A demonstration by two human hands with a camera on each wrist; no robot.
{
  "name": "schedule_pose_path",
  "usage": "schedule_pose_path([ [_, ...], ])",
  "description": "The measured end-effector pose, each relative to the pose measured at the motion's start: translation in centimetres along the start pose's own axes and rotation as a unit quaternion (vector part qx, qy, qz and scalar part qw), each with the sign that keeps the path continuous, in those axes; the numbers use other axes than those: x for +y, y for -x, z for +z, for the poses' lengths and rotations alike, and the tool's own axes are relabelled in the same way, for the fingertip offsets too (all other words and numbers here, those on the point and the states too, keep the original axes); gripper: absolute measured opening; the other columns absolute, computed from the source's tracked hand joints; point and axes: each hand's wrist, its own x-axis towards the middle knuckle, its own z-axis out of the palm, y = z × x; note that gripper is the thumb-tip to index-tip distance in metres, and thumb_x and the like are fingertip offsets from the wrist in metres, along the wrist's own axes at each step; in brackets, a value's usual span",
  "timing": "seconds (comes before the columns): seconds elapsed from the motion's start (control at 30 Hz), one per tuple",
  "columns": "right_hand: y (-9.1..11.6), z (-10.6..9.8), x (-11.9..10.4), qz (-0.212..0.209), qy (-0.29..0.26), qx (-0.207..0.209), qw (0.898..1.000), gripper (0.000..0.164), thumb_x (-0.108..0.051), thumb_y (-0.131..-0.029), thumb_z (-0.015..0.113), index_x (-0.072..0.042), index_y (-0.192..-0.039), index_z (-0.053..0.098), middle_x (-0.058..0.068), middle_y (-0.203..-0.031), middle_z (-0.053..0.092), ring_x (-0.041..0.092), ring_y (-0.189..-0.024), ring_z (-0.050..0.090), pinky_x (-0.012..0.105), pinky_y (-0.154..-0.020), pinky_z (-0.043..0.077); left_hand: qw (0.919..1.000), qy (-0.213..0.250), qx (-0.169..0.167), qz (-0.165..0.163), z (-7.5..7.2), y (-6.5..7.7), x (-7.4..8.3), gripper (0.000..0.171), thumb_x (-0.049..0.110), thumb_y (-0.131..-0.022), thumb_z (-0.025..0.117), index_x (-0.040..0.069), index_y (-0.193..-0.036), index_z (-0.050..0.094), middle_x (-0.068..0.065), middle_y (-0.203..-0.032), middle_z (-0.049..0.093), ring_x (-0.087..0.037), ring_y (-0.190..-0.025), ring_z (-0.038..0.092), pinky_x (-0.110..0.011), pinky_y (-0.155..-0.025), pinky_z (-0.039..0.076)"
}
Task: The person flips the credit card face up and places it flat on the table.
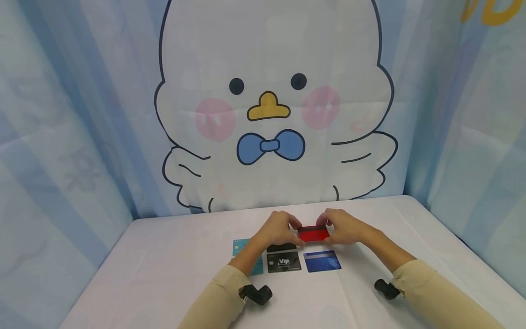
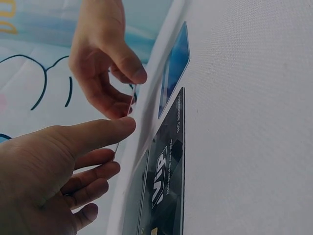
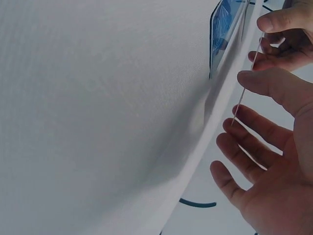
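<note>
A red card (image 1: pixel 313 234) with a dark stripe is held just above the table between both hands. My left hand (image 1: pixel 279 229) pinches its left end, thumb on the near side and fingers behind. On the opposite end, my right hand (image 1: pixel 344 227) pinches it the same way. Both wrist views show the card nearly edge-on as a thin line. Below it lies a blue card (image 1: pixel 322 261). A black Vip card (image 1: pixel 284 262) lies to the left of that, with another black card (image 1: pixel 281 247) behind it, partly covered by the left hand.
Two teal cards, one at the back (image 1: pixel 240 246) and one in front (image 1: pixel 257 267), lie at the left, partly hidden by the left forearm. A white cloth covers the table (image 1: pixel 172 274). Behind it hangs a curtain (image 1: pixel 271 183) printed with a cartoon bird.
</note>
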Motion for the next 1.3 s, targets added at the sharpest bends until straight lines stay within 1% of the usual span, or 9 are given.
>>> schedule_pose_path([
  [0.13, -0.1, 0.1, -0.3, -0.008, 0.003, 0.003, 1.0, 0.048, -0.021, -0.078, 0.089, -0.008, -0.121, 0.07, 0.003, -0.111, 0.068, 0.023, -0.108, 0.061, 0.046, -0.095, 0.059, 1.0, 0.002, 0.004, -0.001, -0.1, 0.1, 0.0, 0.047, 0.033, -0.078, 0.092, 0.017, -0.12, 0.078, 0.004, -0.108, 0.076, -0.012, -0.094, 0.058, -0.024, -0.076, 0.054],
  [0.3, -0.5, 0.2, -1.1, -0.018, -0.001, 0.001, 1.0, 0.048, -0.021, -0.079, 0.089, -0.008, -0.121, 0.07, 0.003, -0.109, 0.068, 0.02, -0.103, 0.062, 0.045, -0.094, 0.06, 1.0, 0.0, 0.005, -0.001, -0.2, 0.1, 0.0, 0.048, 0.034, -0.078, 0.092, 0.017, -0.12, 0.078, 0.004, -0.109, 0.077, -0.013, -0.094, 0.059, -0.024, -0.076, 0.054],
  [0.4, -0.9, 0.3, -1.5, -0.019, 0.002, 0.005, 1.0, 0.047, -0.021, -0.079, 0.089, -0.009, -0.121, 0.071, 0.002, -0.109, 0.069, 0.019, -0.103, 0.063, 0.044, -0.094, 0.06, 0.9999, -0.001, 0.01, 0.003, -0.2, 0.1, 0.0, 0.047, 0.034, -0.078, 0.093, 0.017, -0.12, 0.079, 0.004, -0.109, 0.077, -0.013, -0.094, 0.059, -0.023, -0.075, 0.054],
  [0.6, -1.2, 0.4, -2.2, -0.026, -0.001, 0.006, 1.0, 0.046, -0.021, -0.08, 0.089, -0.008, -0.121, 0.072, 0.003, -0.108, 0.07, 0.02, -0.103, 0.064, 0.043, -0.091, 0.061, 0.9998, 0.004, 0.017, 0.005, 0.0, -0.1, 0.1, 0.046, 0.032, -0.078, 0.093, 0.017, -0.119, 0.079, 0.004, -0.106, 0.076, -0.012, -0.092, 0.059, -0.022, -0.073, 0.053],
  [0.73, -1.4, 0.6, -2.4, -0.018, -0.003, 0.006, 1.0, 0.046, -0.022, -0.08, 0.089, -0.01, -0.121, 0.072, 0.002, -0.108, 0.07, 0.018, -0.102, 0.064, 0.04, -0.09, 0.061, 0.9997, 0.012, 0.02, 0.0, 0.1, -0.1, 0.2, 0.045, 0.03, -0.078, 0.093, 0.016, -0.119, 0.079, 0.004, -0.105, 0.076, -0.012, -0.091, 0.059, -0.022, -0.072, 0.053],
  [0.8, -1.5, 0.8, -2.5, -0.022, -0.002, 0.007, 1.0, 0.045, -0.022, -0.08, 0.089, -0.009, -0.12, 0.072, 0.002, -0.108, 0.07, 0.018, -0.102, 0.063, 0.04, -0.09, 0.061, 0.9997, 0.013, 0.022, -0.001, 0.1, 0.0, 0.3, 0.045, 0.03, -0.077, 0.093, 0.016, -0.118, 0.079, 0.003, -0.105, 0.076, -0.011, -0.09, 0.059, -0.022, -0.072, 0.053],
  [0.97, -1.6, 0.9, -2.8, -0.024, -0.006, 0.008, 1.0, 0.045, -0.022, -0.08, 0.089, -0.009, -0.119, 0.072, 0.002, -0.107, 0.069, 0.019, -0.101, 0.063, 0.04, -0.089, 0.061, 0.9996, 0.011, 0.024, 0.005, 0.1, 0.1, 0.2, 0.046, 0.031, -0.077, 0.093, 0.015, -0.118, 0.079, 0.004, -0.104, 0.076, -0.011, -0.09, 0.058, -0.021, -0.072, 0.053],
  [1.1, -1.7, 1.0, -2.9, -0.017, -0.009, 0.007, 1.0, 0.044, -0.021, -0.08, 0.089, -0.009, -0.119, 0.072, 0.002, -0.107, 0.069, 0.018, -0.1, 0.063, 0.039, -0.089, 0.061, 0.9996, 0.014, 0.026, 0.007, 0.2, 0.1, 0.0, 0.046, 0.032, -0.077, 0.093, 0.015, -0.118, 0.079, 0.004, -0.103, 0.076, -0.011, -0.089, 0.057, -0.021, -0.071, 0.052],
  [1.3, -1.7, 1.1, -2.7, -0.011, -0.032, -0.001, 0.999, 0.045, -0.022, -0.079, 0.09, -0.01, -0.119, 0.073, 0.002, -0.107, 0.07, 0.017, -0.098, 0.065, 0.039, -0.088, 0.062, 0.9995, 0.02, 0.022, 0.012, 0.2, 0.1, -0.3, 0.047, 0.034, -0.077, 0.093, 0.016, -0.118, 0.079, 0.006, -0.103, 0.076, -0.011, -0.088, 0.057, -0.021, -0.07, 0.052],
])
